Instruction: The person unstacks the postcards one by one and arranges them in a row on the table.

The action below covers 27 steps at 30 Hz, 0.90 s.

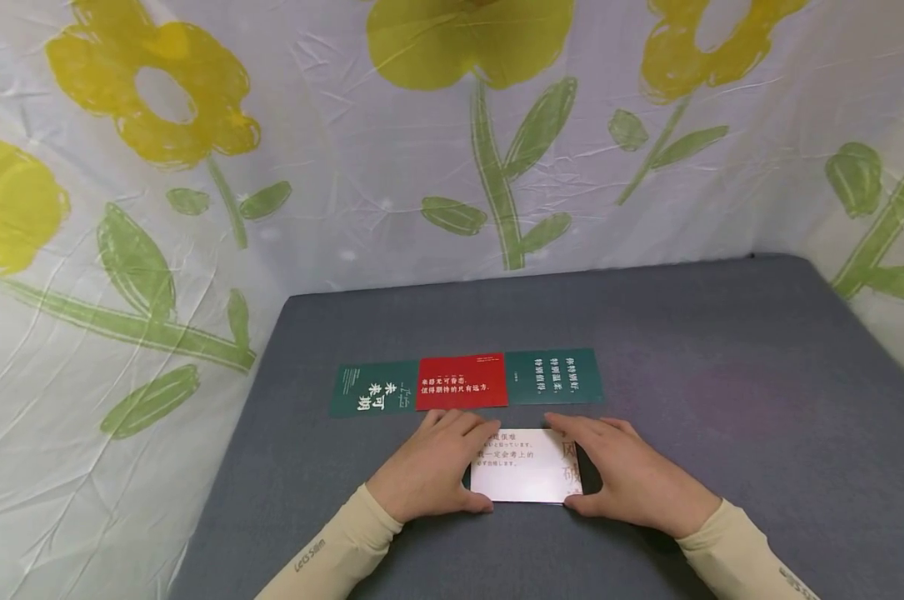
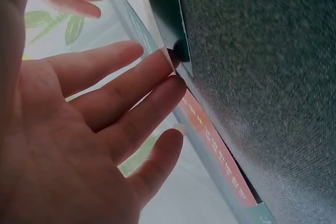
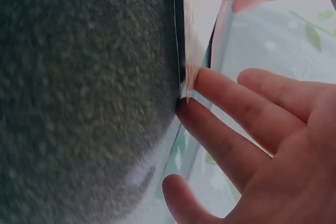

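Note:
A pale card (image 1: 526,475) printed with lines of characters lies between my two hands. In the left wrist view, a dark green card (image 2: 165,11) shows beneath the pale one. My left hand (image 1: 440,467) holds the left end, thumb at the near corner and fingers at the far corner. At the right end, my right hand (image 1: 631,475) holds it the same way, partly covering large gold characters. Behind the hands, a green card (image 1: 372,387), a red card (image 1: 462,382) and another green card (image 1: 552,377) lie side by side in a row.
All the cards are on a table with a dark grey cloth (image 1: 721,375). Its far edge meets a white curtain (image 1: 332,208) with yellow flowers and green leaves. The curtain also hangs along the left and right sides.

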Each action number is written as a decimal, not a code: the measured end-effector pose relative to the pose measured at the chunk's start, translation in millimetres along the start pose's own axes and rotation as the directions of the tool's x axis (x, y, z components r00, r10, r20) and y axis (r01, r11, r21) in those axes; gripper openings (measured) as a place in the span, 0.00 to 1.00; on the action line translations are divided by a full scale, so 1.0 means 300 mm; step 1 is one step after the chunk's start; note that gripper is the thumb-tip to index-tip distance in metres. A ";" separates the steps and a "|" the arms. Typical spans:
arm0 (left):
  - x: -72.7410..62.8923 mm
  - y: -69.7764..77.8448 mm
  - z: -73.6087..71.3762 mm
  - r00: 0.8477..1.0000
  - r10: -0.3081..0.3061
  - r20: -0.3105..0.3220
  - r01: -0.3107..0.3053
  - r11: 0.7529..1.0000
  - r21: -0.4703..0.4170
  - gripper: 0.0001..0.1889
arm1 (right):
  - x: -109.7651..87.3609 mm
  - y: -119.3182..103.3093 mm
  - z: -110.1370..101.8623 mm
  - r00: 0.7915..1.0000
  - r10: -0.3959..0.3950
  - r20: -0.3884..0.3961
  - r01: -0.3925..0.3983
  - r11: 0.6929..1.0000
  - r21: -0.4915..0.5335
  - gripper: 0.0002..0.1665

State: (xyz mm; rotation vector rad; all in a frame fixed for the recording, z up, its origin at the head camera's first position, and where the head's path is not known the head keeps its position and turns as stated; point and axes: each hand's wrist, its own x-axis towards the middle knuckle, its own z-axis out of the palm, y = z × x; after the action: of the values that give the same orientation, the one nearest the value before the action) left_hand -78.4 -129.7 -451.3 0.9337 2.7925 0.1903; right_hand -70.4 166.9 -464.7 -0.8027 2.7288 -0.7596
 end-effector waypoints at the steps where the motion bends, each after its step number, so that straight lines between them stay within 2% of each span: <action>1: 0.004 0.003 0.001 1.000 0.001 -0.003 -0.001 1.000 -0.002 0.55 | -0.004 0.003 -0.004 1.000 -0.002 -0.001 0.002 1.000 -0.008 0.56; 7: 0.030 0.027 0.001 1.000 0.013 -0.020 -0.013 1.000 -0.002 0.54 | -0.020 0.022 -0.036 1.000 -0.012 -0.003 0.012 0.999 -0.050 0.57; 11: 0.080 0.054 -0.015 0.999 0.042 -0.034 -0.041 0.999 0.029 0.55 | -0.037 0.053 -0.067 1.000 -0.002 -0.009 0.001 0.997 -0.073 0.57; 15: 0.158 0.073 -0.033 0.997 0.072 -0.039 -0.069 0.995 0.074 0.55 | -0.042 0.091 -0.101 0.999 0.023 -0.025 -0.026 0.995 -0.096 0.56; 20: 0.257 0.097 -0.042 0.996 0.071 -0.045 -0.066 0.993 0.095 0.55 | -0.035 0.142 -0.163 0.997 0.076 -0.027 -0.079 0.992 -0.101 0.59; 27: 0.449 0.138 -0.065 0.998 0.046 -0.043 -0.040 0.990 0.135 0.53 | -0.002 0.251 -0.253 0.992 0.114 -0.049 -0.120 0.986 -0.120 0.58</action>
State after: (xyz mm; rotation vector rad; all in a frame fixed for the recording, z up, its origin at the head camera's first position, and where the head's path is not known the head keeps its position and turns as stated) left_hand -163.9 -16.4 -443.6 1.0333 2.8586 0.0300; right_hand -128.2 253.3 -440.0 -0.6496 2.8542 -0.5960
